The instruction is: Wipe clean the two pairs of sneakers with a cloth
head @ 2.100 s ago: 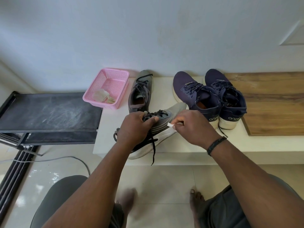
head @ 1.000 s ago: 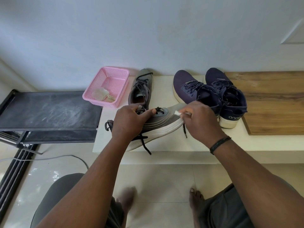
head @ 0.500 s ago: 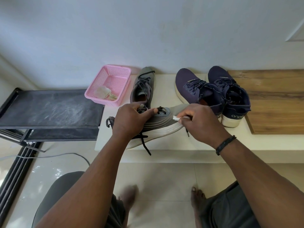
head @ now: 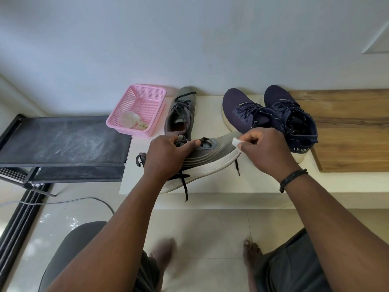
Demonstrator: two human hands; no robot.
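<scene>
My left hand (head: 166,157) grips a grey sneaker (head: 210,158) by its collar and holds it on its side over the white ledge (head: 252,184), white sole toward me. My right hand (head: 267,152) pinches a small white cloth (head: 235,141) against the sneaker's toe. The other grey sneaker (head: 182,111) stands upright behind, toe to the wall. A pair of navy sneakers (head: 271,114) stands to the right, partly hidden by my right hand.
A pink plastic basket (head: 137,109) with a crumpled cloth in it sits at the ledge's left end. A dusty black shelf (head: 61,142) lies to the left, a wooden board (head: 349,131) to the right. A grey cable (head: 69,202) runs across the tiled floor.
The grey sneaker was lifted and turned so its toe points further back and right. My right hand with the cloth has shifted along the sole to the toe.
</scene>
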